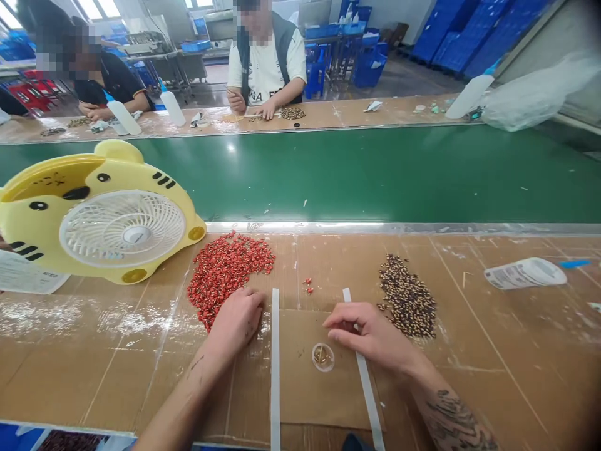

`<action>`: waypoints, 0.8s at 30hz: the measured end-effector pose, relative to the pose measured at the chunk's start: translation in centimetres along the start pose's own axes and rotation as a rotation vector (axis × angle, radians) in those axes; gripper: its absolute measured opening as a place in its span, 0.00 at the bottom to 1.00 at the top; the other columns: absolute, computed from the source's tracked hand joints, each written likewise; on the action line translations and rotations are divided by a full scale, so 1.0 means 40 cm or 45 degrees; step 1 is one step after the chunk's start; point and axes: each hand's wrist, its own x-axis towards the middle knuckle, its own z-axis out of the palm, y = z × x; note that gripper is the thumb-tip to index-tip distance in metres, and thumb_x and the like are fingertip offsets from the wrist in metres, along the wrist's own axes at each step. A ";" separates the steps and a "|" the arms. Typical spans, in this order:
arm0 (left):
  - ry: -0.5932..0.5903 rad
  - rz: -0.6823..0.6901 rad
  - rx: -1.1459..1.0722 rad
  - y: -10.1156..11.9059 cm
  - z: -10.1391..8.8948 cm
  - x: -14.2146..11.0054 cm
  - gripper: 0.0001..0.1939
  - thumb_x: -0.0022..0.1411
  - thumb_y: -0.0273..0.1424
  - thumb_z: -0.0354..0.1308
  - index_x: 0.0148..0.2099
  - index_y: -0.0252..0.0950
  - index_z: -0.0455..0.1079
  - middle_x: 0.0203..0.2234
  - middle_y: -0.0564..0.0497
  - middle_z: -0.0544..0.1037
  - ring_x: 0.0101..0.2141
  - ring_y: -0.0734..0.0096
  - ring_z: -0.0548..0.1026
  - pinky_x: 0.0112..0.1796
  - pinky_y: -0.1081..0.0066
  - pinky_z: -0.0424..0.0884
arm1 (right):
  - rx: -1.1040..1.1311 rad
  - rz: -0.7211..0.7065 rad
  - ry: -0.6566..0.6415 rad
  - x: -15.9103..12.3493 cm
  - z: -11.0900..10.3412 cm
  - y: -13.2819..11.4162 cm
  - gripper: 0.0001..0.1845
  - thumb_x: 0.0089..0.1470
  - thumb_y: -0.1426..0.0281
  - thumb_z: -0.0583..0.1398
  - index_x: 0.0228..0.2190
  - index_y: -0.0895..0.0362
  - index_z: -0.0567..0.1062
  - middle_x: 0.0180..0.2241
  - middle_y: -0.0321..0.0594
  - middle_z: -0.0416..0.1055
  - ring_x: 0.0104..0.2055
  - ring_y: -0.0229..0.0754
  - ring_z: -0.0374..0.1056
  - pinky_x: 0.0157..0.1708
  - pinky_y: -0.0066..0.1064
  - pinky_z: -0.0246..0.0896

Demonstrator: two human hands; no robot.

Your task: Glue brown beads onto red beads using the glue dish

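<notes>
Head view: just beyond and right of one small clear dish [323, 368], the right hand [369, 332] has thumb and forefinger nearly meeting, on anything or not I cannot tell; a careless sweep could tip the dish. Left of the dish, the left hand [239, 316] curls at one red pile [225, 269], fingertips hidden, grip unclear; a dragging wrist might scatter it. Two white strips [275, 363] flank the dish, with one dark pile [407, 300] farther right and a few loose red pieces [308, 290] beyond.

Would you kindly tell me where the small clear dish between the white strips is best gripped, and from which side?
Probably by opposite sides of the dish, near its rim, coming from the right, where the right hand is nearest: it is round, with small gold-coloured pieces inside, so keep it level.
</notes>
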 end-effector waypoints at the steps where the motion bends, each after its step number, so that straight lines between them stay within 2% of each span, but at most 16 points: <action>1: -0.015 0.018 -0.003 -0.001 -0.004 0.003 0.13 0.63 0.21 0.48 0.34 0.36 0.73 0.31 0.46 0.76 0.35 0.62 0.73 0.36 0.68 0.65 | 0.005 -0.002 -0.045 -0.005 0.003 -0.002 0.06 0.55 0.67 0.63 0.32 0.56 0.80 0.28 0.37 0.73 0.28 0.37 0.65 0.28 0.27 0.58; 6: -0.023 0.085 -0.050 -0.006 -0.010 0.012 0.14 0.63 0.20 0.48 0.34 0.36 0.74 0.29 0.47 0.76 0.34 0.64 0.73 0.34 0.70 0.64 | 0.013 -0.041 -0.079 0.002 0.032 0.013 0.03 0.53 0.71 0.65 0.31 0.57 0.80 0.27 0.36 0.71 0.28 0.36 0.65 0.28 0.25 0.57; 10: 0.104 0.175 -0.103 0.007 -0.004 0.009 0.14 0.64 0.20 0.48 0.36 0.36 0.75 0.30 0.47 0.75 0.33 0.65 0.73 0.34 0.70 0.65 | -0.105 -0.202 -0.094 0.005 0.044 0.022 0.06 0.56 0.73 0.63 0.28 0.57 0.81 0.27 0.37 0.71 0.30 0.36 0.66 0.29 0.26 0.56; 13: 0.268 0.291 -0.469 0.041 0.012 0.008 0.14 0.66 0.23 0.49 0.41 0.37 0.76 0.34 0.47 0.77 0.34 0.69 0.74 0.35 0.72 0.67 | -0.200 -0.289 -0.089 0.003 0.044 0.021 0.04 0.56 0.73 0.63 0.31 0.57 0.80 0.28 0.37 0.70 0.33 0.38 0.65 0.33 0.28 0.57; 16: 0.377 0.263 -0.921 0.086 0.039 0.015 0.10 0.65 0.25 0.54 0.38 0.37 0.77 0.34 0.48 0.78 0.34 0.71 0.76 0.35 0.75 0.68 | -0.199 -0.292 -0.082 0.007 0.046 0.024 0.05 0.54 0.71 0.66 0.35 0.58 0.79 0.29 0.37 0.70 0.34 0.38 0.65 0.34 0.28 0.58; 20: 0.307 0.113 -1.355 0.115 0.080 0.024 0.08 0.60 0.23 0.58 0.35 0.37 0.79 0.36 0.46 0.79 0.36 0.68 0.76 0.32 0.75 0.69 | -0.175 -0.298 -0.113 0.015 0.049 0.033 0.04 0.57 0.71 0.64 0.32 0.56 0.81 0.28 0.36 0.68 0.33 0.37 0.64 0.33 0.27 0.57; 24: 0.216 -0.021 -1.578 0.109 0.111 0.019 0.07 0.57 0.24 0.61 0.36 0.37 0.80 0.36 0.46 0.80 0.37 0.67 0.76 0.35 0.74 0.69 | -0.121 -0.285 -0.096 0.015 0.041 0.027 0.05 0.57 0.72 0.62 0.34 0.57 0.81 0.29 0.37 0.69 0.34 0.38 0.64 0.34 0.28 0.58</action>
